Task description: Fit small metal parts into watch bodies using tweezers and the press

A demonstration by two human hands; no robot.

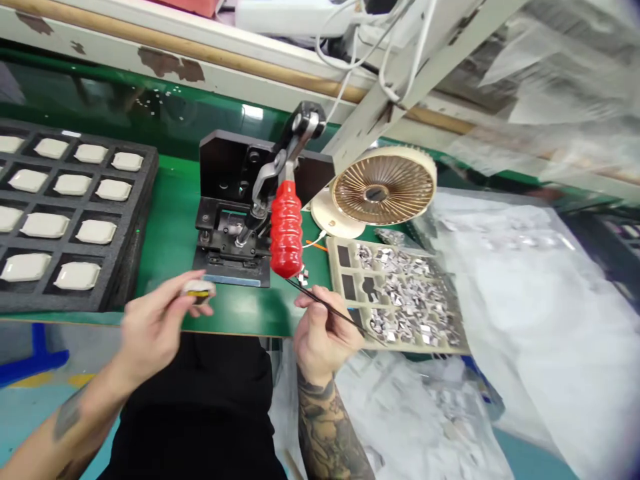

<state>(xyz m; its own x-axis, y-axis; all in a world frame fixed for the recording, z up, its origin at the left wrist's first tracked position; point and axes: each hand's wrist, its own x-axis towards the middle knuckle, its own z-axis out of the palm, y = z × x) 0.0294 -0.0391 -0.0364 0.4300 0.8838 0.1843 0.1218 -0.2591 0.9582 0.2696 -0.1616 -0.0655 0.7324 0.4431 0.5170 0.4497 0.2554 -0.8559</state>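
Observation:
My left hand (155, 323) pinches a small white casing (199, 289) between thumb and fingers, above the bench's front edge. A yellow and dark patch shows on the casing's side. In my right hand (324, 330) lies a pair of thin black tweezers (350, 321), its tips pointing up and left below the red handle. Between and beyond both hands stands a black toggle clamp fixture (233, 243) with a red ribbed handle (287, 230) hanging down. Neither hand touches the fixture.
At left, stacked dark foam trays (133, 230) hold several white casings in their pockets. To the right are a cream desk fan (384, 187) and a compartment tray (345, 267) of small metallic parts. Clear plastic bags (500, 287) lie beyond. A slanting post (425, 67) rises behind.

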